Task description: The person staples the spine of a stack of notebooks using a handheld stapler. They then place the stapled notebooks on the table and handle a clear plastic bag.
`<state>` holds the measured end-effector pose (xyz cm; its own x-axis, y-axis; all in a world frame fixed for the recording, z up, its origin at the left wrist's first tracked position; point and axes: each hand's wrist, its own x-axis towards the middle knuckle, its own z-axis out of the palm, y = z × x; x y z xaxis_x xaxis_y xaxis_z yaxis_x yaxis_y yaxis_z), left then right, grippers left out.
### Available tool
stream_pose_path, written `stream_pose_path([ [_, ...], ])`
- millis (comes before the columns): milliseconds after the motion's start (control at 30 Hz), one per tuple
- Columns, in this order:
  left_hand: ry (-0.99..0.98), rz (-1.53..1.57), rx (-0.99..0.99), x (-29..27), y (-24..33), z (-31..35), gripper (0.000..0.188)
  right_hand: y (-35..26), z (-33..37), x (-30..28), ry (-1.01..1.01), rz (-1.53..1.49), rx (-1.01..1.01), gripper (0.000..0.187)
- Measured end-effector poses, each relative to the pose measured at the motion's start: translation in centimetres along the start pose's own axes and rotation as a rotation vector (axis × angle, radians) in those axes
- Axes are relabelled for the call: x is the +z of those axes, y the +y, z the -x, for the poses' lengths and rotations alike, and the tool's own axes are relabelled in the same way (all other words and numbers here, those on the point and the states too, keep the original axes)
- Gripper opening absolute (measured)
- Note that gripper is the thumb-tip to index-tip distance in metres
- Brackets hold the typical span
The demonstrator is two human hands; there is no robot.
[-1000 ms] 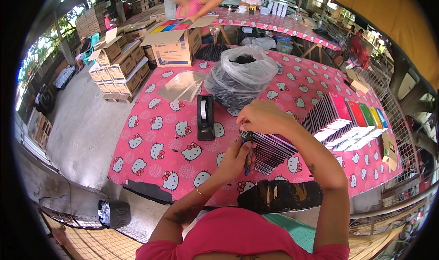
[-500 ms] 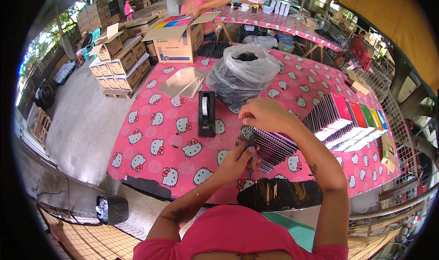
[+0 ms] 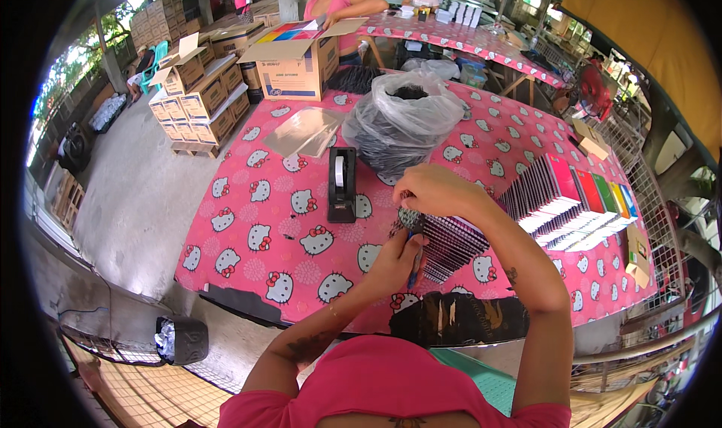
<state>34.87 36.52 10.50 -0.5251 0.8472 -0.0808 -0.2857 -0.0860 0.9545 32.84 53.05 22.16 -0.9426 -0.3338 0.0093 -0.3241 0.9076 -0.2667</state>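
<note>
A fanned stack of spiral-bound notebooks [image 3: 457, 246] lies before me, its dark coils facing my hands. My left hand [image 3: 396, 264] is closed around a blue-handled tool [image 3: 413, 277] at the stack's left end; its working end is hidden. Just above, my right hand [image 3: 440, 191] bends over the coil ends [image 3: 409, 219] with fingers pinched together. What they pinch is too small to make out. Behind my hands stands a clear plastic bag [image 3: 402, 119] full of black coils. Left of it sits a black tape dispenser [image 3: 341, 186].
More notebooks with coloured covers [image 3: 564, 202] lie at the right. Clear plastic sheets [image 3: 302, 131] rest near an open carton [image 3: 289, 71], where a co-worker [image 3: 342, 7] stands. A small cardboard box [image 3: 637, 256] is by the right edge. Stacked cartons [image 3: 199, 104] stand on the floor at left.
My hands stay at the same coil ends with only slight finger shifts. The view has tilted a little. The co-worker behind the carton has straightened slightly.
</note>
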Motion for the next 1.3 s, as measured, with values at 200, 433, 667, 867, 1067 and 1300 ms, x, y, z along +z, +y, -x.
stream_pose_path([
  [200, 0.092, 0.021, -0.052, 0.3, -0.5, 0.5, 0.037, 0.5, -0.8, 0.0, -0.087, -0.047, 0.022, 0.019],
  [433, 0.064, -0.077, -0.021, 0.1, -0.6, -0.4, 0.035, 1.3, -1.3, 0.8, -0.155, -0.008, 0.031, 0.018],
  [667, 0.111, -0.025, -0.04, 0.4, -1.1, 0.8, 0.036, 1.3, -1.7, 1.0, -0.14, -0.044, 0.041, 0.019],
  [867, 0.115, -0.025, -0.036, -0.1, -1.0, 0.2, 0.038, 0.9, -2.0, 0.9, -0.248, -0.026, 0.051, 0.017],
  [1067, 0.034, -0.1, -0.034, -0.5, -2.2, 0.9, 0.037, 1.8, -2.3, 2.4, -0.053, 0.072, 0.016, 0.018],
  [1300, 0.134, -0.001, -0.054, 0.0, -1.9, 0.5, 0.038, -1.5, -2.5, 0.9, -0.3, 0.283, 0.153, 0.028],
])
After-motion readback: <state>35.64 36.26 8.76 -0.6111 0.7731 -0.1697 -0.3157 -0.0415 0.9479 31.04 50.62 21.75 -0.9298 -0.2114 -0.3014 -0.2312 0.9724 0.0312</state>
